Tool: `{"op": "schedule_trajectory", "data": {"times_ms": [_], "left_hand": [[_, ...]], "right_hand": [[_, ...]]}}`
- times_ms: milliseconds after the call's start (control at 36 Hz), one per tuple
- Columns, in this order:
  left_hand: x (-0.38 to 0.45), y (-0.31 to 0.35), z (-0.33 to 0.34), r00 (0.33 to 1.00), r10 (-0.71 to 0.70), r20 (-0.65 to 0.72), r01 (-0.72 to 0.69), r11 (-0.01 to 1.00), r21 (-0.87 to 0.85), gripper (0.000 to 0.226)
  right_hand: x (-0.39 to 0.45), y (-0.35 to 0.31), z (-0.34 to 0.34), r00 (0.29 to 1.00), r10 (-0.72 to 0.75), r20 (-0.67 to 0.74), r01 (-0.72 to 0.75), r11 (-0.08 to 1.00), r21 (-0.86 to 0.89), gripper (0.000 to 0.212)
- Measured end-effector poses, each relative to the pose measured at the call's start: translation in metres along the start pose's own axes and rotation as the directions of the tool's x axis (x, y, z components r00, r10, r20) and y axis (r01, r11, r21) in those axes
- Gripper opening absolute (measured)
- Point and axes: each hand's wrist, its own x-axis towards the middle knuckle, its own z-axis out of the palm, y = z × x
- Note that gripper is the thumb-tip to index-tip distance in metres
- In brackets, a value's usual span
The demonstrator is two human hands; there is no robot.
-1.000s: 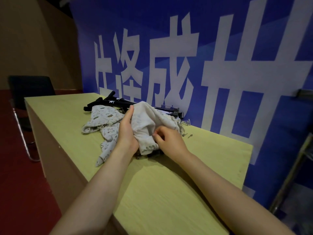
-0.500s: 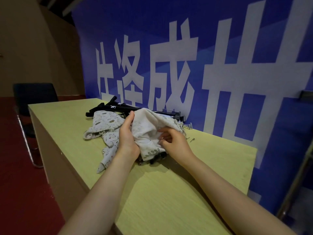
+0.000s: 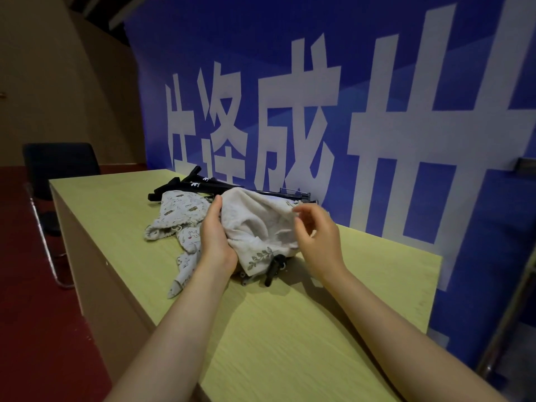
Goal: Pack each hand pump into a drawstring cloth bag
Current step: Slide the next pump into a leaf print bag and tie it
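Most of the hand pump [image 3: 272, 266] you are packing is hidden inside the cloth bag [image 3: 258, 224]; only its black end shows at the mouth. Your left hand [image 3: 216, 239] covers the bag's left edge. The pumps [image 3: 203, 185] behind lie partly under cloth. Both forearms leave the frame's bottom edge.

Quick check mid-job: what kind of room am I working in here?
Probably an event or meeting hall, not a workshop: a big blue banner with large white characters hangs behind a long pale wooden desk, and a dark chair stands on red flooring.
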Motion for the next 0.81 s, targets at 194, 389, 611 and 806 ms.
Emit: {"op": "schedule_trajectory", "data": {"times_ms": [194,389,611,806], "left_hand": [[-0.011,0.001,0.011,0.925,0.357,-0.127,-0.298,0.892,0.341,0.043],[-0.02,0.0,0.013,0.791,0.611,0.024,-0.514,0.642,0.569,0.037],[0.007,0.014,-0.016,0.485,0.87,0.089,-0.601,0.257,0.757,0.046],[0.028,0.021,-0.042,0.676,0.616,0.405,-0.406,-0.147,0.902,0.029]], "right_hand": [[0.004,0.019,-0.001,0.883,0.442,0.158,-0.437,0.897,-0.065,0.028],[-0.004,0.016,0.002,0.795,0.48,0.371,-0.508,0.861,-0.027,0.032],[-0.007,0.017,0.006,0.827,0.432,0.361,-0.439,0.896,-0.065,0.012],[0.0,0.027,0.013,0.859,0.437,0.266,-0.434,0.898,-0.073,0.02]]}}
